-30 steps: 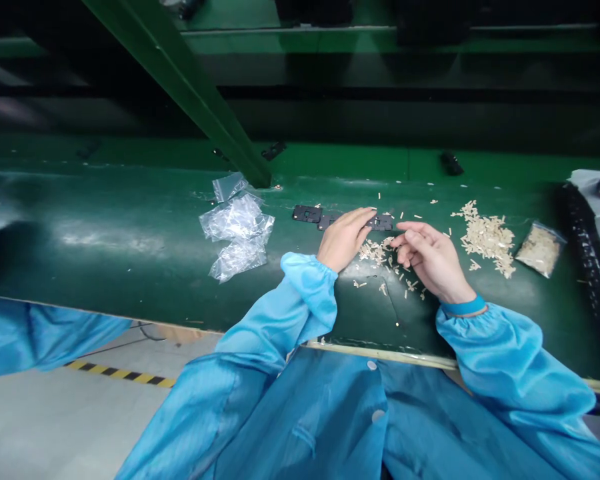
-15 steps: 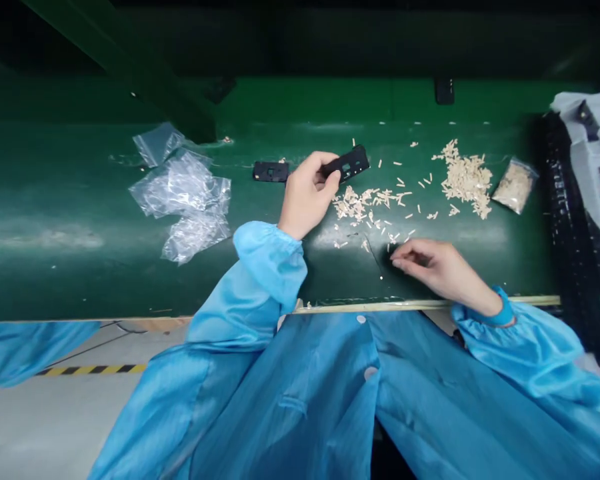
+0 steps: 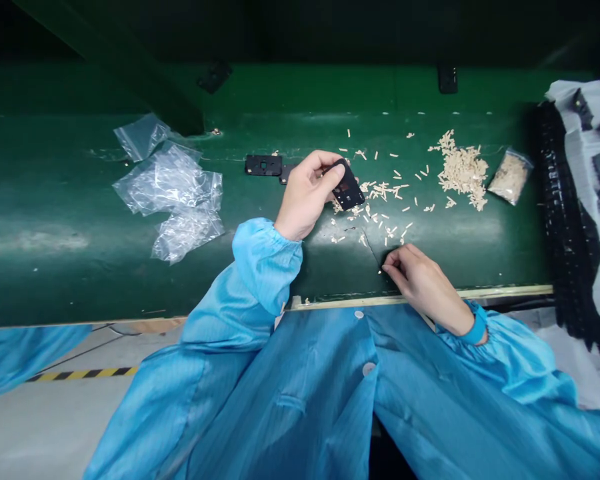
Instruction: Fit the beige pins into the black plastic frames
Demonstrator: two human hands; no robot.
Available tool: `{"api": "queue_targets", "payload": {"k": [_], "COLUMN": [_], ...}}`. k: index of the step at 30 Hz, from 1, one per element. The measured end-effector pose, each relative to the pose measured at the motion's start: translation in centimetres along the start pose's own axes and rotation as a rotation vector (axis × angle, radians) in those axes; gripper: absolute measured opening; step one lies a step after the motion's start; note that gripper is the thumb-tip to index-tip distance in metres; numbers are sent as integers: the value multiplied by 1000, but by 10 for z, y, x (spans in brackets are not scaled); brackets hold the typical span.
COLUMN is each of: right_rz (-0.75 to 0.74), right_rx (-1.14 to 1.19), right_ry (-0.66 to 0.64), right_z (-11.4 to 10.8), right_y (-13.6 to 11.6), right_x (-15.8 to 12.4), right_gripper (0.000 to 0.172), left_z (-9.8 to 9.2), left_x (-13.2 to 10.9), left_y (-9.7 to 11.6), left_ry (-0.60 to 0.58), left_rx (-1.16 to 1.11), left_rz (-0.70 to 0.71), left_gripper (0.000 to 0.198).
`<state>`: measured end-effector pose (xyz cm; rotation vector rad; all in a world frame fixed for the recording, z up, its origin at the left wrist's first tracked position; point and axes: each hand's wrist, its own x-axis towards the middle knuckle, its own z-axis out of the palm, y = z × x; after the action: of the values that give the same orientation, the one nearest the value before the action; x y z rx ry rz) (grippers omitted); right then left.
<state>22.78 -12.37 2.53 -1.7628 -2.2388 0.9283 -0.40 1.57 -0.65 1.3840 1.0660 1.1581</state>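
Observation:
My left hand (image 3: 307, 193) pinches a flat black plastic plate (image 3: 350, 190) with small cut-outs, tilted above scattered pale strips (image 3: 380, 191). Two similar black plates lie just left of it: one (image 3: 263, 165) shows whole, while the other (image 3: 287, 174) is partly covered by the hand. My right hand (image 3: 420, 277) is low over the green table, thumb and fingertips closed together. Its fingertips are at the pale-tipped end of a thin dark wire-like piece (image 3: 373, 250) lying on the surface. Whether they grip it or some small thing I cannot make out.
Clear plastic bags (image 3: 173, 180) are heaped on the left. To the right sit a larger pile of pale strips (image 3: 463, 170) and a filled bag (image 3: 511, 175). Black parts rest on white sheeting (image 3: 593, 127) at far right. Further plates (image 3: 448, 79) lie at the back.
The black plate in my left hand has turned from nearly level to slanting downward, showing its broad face. My right hand has shifted left and slightly down to the end of the thin piece.

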Motion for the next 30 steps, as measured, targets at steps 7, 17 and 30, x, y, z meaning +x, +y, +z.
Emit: {"api": "queue_targets", "payload": {"k": [7, 17, 30], "right_rz": [1, -142, -153], "right_rx": [-132, -66, 372], "right_ry": [-17, -94, -100], "right_z": [10, -6, -17], "right_y": [-9, -3, 6], "right_x": [-6, 10, 30], "right_gripper": [5, 24, 7], "left_z": [2, -1, 1], "left_x": [-2, -4, -9], "left_y": [4, 7, 41], "left_ry": [18, 3, -4], "left_rx": [-40, -179, -242], "left_rz": [-75, -135, -404], "left_gripper": [24, 29, 29]}}
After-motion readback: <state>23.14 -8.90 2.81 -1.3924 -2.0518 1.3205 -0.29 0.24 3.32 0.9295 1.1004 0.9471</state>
